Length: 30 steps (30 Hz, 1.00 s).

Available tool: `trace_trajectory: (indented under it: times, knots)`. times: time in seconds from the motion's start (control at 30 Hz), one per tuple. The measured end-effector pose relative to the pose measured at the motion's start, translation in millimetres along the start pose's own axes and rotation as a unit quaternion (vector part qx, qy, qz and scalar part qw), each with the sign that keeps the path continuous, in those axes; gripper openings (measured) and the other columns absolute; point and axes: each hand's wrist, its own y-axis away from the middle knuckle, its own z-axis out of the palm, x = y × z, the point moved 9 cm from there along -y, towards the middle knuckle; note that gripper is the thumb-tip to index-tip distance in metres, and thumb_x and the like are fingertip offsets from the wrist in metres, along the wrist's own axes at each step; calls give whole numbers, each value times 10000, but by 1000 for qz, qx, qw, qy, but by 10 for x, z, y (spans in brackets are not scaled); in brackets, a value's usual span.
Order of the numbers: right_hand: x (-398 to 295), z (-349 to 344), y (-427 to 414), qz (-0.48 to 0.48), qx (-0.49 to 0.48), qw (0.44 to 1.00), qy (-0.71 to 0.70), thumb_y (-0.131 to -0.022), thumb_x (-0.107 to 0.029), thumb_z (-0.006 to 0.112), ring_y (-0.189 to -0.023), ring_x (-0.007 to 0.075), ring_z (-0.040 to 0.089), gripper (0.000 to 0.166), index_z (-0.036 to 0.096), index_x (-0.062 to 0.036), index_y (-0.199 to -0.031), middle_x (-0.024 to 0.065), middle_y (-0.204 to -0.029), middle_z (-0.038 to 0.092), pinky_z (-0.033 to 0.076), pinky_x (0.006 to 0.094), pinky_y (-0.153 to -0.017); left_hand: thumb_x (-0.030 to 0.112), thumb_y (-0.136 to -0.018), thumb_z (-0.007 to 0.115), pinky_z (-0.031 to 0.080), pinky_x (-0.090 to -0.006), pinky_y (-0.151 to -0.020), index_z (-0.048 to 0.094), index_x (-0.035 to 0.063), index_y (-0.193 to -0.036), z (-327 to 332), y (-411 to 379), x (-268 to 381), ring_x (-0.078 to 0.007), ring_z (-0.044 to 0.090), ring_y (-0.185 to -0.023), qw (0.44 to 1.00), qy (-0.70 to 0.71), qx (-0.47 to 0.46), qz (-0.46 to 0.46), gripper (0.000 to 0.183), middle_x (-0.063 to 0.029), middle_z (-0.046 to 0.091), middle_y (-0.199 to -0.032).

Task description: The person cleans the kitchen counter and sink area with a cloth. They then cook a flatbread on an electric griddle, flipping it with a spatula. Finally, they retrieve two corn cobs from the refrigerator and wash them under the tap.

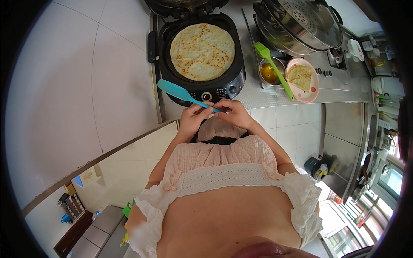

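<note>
Both my hands hold the handle of a turquoise silicone spatula [174, 89], just in front of the counter edge. My left hand [196, 116] grips the handle nearer the blade. My right hand [235, 113] pinches its tail end. The blade points up and left, over the front left rim of a black electric griddle [238, 69]. On the griddle's round plate lies a flat pancake [202, 51] with browned patches. The hinged lid [187, 5] stands raised behind it. A control knob [206, 96] glows orange on the griddle's front.
Right of the griddle, a green silicone brush [274, 66] rests across a metal bowl of oil [268, 73]. Beside it, a pink-rimmed plate [309, 96] holds folded pancake pieces [300, 77]. A steel steamer pot [298, 25] stands behind on the stove. A tiled wall [122, 71] bounds the left side.
</note>
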Motion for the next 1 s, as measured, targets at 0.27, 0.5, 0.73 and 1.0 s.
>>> trace_trajectory:
  times: [0.27, 0.5, 0.73, 1.0]
  knots:
    - [21, 3, 2, -4, 0, 1000, 5, -819, -90, 666, -806, 109, 576, 217, 628, -6, -1015, 47, -918, 589, 469, 252, -715, 53, -858, 623, 485, -279, -825, 612, -38, -1068, -4, 3, -8, -162, 601, -917, 1000, -6, -3, -4, 229, -93, 640, -992]
    - [25, 0, 1, -3, 3, 1000, 18, -816, -101, 669, -793, 107, 567, 219, 630, -12, -1012, 43, -905, 589, 464, 251, -707, 50, -861, 617, 491, -294, -833, 604, -47, -1074, -17, -9, -33, -173, 604, -924, 1000, -15, -4, -8, 235, -102, 636, -999]
    - [14, -6, -4, -5, 5, 1000, 11, -816, -100, 670, -790, 104, 563, 214, 630, -14, -1008, 40, -896, 590, 462, 250, -707, 43, -867, 605, 491, -302, -843, 599, -48, -1079, -9, -18, -12, -181, 604, -931, 1000, -17, -8, -2, 231, -107, 634, -1006]
    - [45, -20, -19, -12, 11, 1000, 18, -811, -103, 673, -755, 98, 548, 210, 633, -24, -1002, 33, -882, 591, 447, 242, -676, 46, -865, 609, 489, -303, -848, 600, -45, -1084, -4, -30, -7, -181, 605, -935, 1000, -6, -12, -8, 238, -104, 635, -1012]
